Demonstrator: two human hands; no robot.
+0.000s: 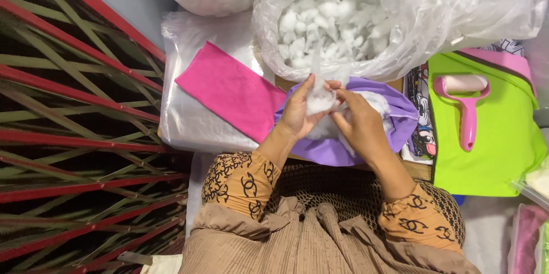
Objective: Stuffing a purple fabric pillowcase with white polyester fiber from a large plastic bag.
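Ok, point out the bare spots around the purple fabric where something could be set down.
Flat room shows on the clear plastic sheet left of the pink cloth, and on the green fabric below the pink lint roller. Crowded: both hands, left hand and right hand, work stuffing over the purple fabric, under the big filling bag.

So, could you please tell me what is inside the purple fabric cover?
White stuffing shows at the opening of the purple cover, with both hands, left and right, at it. How far it fills the cover is hidden.
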